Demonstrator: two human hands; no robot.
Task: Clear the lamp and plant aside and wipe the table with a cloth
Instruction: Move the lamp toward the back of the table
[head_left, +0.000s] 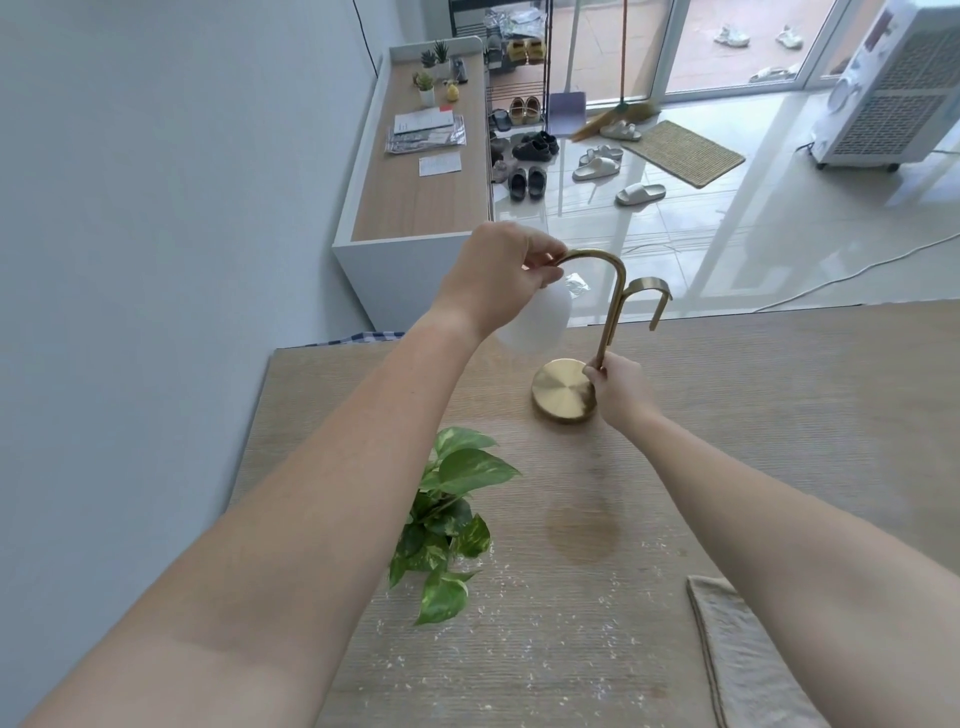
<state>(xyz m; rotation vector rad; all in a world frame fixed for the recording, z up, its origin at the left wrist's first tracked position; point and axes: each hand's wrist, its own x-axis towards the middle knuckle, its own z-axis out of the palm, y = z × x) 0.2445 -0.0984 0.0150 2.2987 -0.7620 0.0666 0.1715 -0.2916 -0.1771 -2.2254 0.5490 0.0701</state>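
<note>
Over a crumbed tabletop (779, 415), left grip (498, 275) pinched the lamp (611, 317) by its stiff arch, right grip (618, 389) clasped the stem, sparing its fragile-looking shade (540, 322).

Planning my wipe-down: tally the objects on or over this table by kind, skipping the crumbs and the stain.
lamp: 1
plant: 1
cloth: 1
Total: 3

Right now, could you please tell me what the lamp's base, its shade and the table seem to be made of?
Base: metal, brushed brass finish, radial sheen. Shade: frosted white glass or plastic, smooth and matte; cannot tell which. Table: pale wood or laminate, matte, with fine parallel grain lines.
</note>
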